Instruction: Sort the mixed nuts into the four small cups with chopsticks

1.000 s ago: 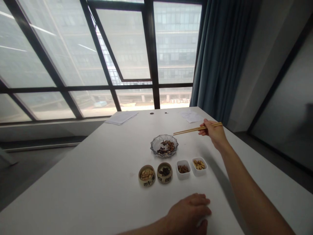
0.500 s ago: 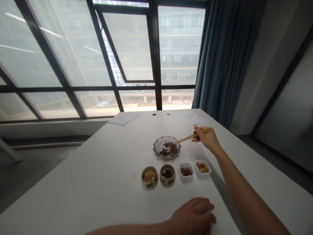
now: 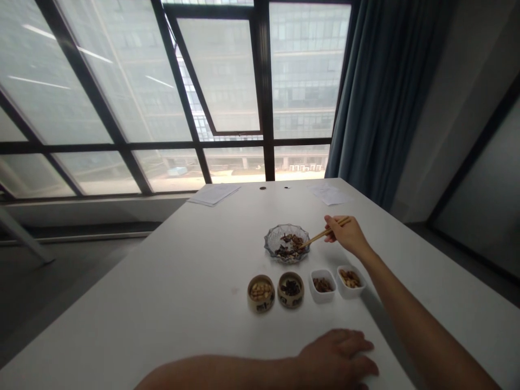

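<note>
My right hand (image 3: 344, 233) is closed around a pair of wooden chopsticks (image 3: 323, 234), whose tips reach down into the right side of a clear glass bowl (image 3: 271, 250). Inside that bowl lie mixed dark and brown dried pieces (image 3: 290, 247). On the table in front of me, my left hand (image 3: 339, 356) rests palm down with its fingers spread, holding nothing. Between it and the glass bowl stand a tan round bowl of peanuts (image 3: 260, 292), another with black pieces (image 3: 291, 288), a white square dish of reddish-brown pieces (image 3: 322, 285) and a white dish of yellowish-brown pieces (image 3: 351, 279).
All of this stands on a long white table (image 3: 195, 281). Paper sheets (image 3: 214, 194) lie at its far left corner, and more paper (image 3: 330, 194) at the far right. Beyond are windows and a blue curtain (image 3: 374, 97).
The chopsticks have dipped lower into the right part of the glass bowl, and my right hand has moved slightly down. The whole view has shifted a little; my left hand stays on the table.
</note>
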The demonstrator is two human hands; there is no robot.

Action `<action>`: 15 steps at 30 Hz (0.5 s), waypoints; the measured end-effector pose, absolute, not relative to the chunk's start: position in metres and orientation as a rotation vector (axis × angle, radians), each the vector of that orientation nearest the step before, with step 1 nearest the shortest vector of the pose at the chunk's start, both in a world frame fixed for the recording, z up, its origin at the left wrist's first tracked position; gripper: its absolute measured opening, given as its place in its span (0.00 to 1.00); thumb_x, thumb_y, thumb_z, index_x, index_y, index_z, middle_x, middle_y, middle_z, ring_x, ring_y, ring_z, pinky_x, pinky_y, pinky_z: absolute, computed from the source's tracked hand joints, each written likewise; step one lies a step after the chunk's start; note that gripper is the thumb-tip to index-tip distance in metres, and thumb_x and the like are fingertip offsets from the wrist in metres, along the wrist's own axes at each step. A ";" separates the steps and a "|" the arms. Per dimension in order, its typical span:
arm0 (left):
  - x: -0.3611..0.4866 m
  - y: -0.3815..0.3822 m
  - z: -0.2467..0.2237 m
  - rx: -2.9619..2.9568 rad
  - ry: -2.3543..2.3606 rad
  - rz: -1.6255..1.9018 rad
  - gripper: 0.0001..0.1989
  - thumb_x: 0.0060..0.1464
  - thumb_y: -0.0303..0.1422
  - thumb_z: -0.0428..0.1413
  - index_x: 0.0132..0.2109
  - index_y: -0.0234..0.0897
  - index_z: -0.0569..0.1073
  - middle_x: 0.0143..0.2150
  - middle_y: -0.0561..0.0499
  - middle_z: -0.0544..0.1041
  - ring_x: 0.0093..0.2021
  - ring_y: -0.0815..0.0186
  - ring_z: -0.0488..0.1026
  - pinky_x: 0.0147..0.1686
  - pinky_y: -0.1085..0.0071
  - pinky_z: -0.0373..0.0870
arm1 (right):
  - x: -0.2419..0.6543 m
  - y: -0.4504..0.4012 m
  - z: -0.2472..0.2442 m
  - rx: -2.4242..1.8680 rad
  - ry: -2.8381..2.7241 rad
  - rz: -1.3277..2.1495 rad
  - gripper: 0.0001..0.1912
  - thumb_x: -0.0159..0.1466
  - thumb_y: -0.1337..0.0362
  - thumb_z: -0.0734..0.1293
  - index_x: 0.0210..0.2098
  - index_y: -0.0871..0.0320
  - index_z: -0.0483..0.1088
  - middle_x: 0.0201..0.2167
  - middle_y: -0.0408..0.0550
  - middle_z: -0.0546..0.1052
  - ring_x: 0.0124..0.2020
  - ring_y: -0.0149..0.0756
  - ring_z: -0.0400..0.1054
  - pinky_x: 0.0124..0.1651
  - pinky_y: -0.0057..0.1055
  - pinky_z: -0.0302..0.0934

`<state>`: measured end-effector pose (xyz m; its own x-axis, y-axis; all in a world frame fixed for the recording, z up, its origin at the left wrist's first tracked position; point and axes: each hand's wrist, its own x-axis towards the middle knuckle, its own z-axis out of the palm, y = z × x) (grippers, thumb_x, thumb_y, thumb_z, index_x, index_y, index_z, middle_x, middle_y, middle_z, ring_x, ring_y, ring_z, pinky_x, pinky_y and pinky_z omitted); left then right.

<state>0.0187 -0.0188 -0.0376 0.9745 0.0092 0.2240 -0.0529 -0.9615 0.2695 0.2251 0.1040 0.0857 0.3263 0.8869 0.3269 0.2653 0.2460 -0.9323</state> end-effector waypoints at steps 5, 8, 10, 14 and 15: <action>0.012 -0.026 -0.020 2.710 0.069 0.276 0.22 0.68 0.41 0.47 0.64 0.38 0.67 0.73 0.44 0.64 0.74 0.56 0.59 0.73 0.59 0.58 | 0.222 0.105 0.082 -1.293 -1.243 0.570 0.31 0.60 0.37 0.72 0.25 0.62 0.75 0.16 0.53 0.78 0.16 0.40 0.76 0.17 0.26 0.69; 0.010 -0.026 -0.016 2.681 0.067 0.276 0.22 0.68 0.41 0.47 0.64 0.38 0.67 0.73 0.44 0.64 0.74 0.55 0.60 0.73 0.60 0.57 | 0.220 0.105 0.081 -1.287 -1.236 0.518 0.31 0.62 0.38 0.71 0.24 0.62 0.75 0.15 0.53 0.77 0.16 0.40 0.76 0.17 0.26 0.68; 0.009 -0.026 -0.015 2.676 0.068 0.277 0.23 0.68 0.42 0.46 0.63 0.38 0.68 0.72 0.44 0.65 0.74 0.55 0.60 0.74 0.60 0.57 | 0.220 0.104 0.083 -1.279 -1.226 0.504 0.31 0.62 0.38 0.71 0.24 0.61 0.75 0.15 0.53 0.77 0.16 0.41 0.76 0.17 0.26 0.68; 0.009 -0.026 -0.012 2.664 0.066 0.275 0.23 0.68 0.42 0.46 0.63 0.38 0.68 0.72 0.44 0.65 0.74 0.55 0.60 0.74 0.61 0.56 | 0.224 0.098 0.097 -1.268 -1.188 0.485 0.29 0.61 0.39 0.72 0.23 0.61 0.75 0.15 0.53 0.77 0.16 0.42 0.76 0.16 0.26 0.68; 0.008 -0.026 -0.011 2.658 0.066 0.276 0.23 0.67 0.42 0.46 0.63 0.38 0.68 0.72 0.44 0.65 0.74 0.55 0.60 0.74 0.61 0.57 | 0.226 0.096 0.103 -1.264 -1.175 0.480 0.29 0.61 0.40 0.73 0.23 0.61 0.75 0.15 0.53 0.77 0.16 0.42 0.76 0.17 0.26 0.69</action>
<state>0.0084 -0.0260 -0.0115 0.9787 0.0933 0.1831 0.0001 -0.8913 0.4535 0.2260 0.0956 0.1028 0.3882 0.8255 0.4098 0.3025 0.3059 -0.9027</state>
